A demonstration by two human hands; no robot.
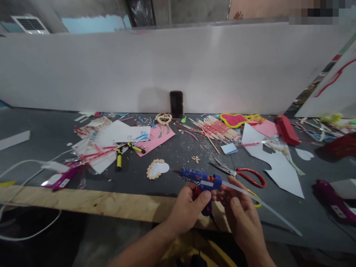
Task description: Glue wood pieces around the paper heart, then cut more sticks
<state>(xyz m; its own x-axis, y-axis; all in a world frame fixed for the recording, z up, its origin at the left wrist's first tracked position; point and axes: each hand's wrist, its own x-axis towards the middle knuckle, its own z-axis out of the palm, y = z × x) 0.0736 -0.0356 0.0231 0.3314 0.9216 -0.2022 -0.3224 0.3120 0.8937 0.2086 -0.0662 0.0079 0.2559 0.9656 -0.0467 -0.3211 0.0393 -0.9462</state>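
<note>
The blue glue gun [198, 177] is above the near edge of the dark table [130, 181], nozzle pointing left. The left hand [190, 204] is clasped around its grip; the fingers wrapping the far side are largely hidden, and the trigger is only partly visible. A translucent glue stick [274, 211] extends from the gun's rear across the right hand [241, 211]. That hand's fingers are curled close behind the gun; whether they are closed on the stick cannot be told.

A bead-edged piece [151, 170] lies just beyond the nozzle, a white disc-like part [164, 168] overlapping its right side. Red-handled scissors [237, 172] lie beyond the right hand, which partly covers a yellow loop [258, 201]. At the right edge, a purple tool [330, 198] is cut off and a dark red object [338, 146] is too blurred to identify. A pixelated patch obscures the upper right corner.
</note>
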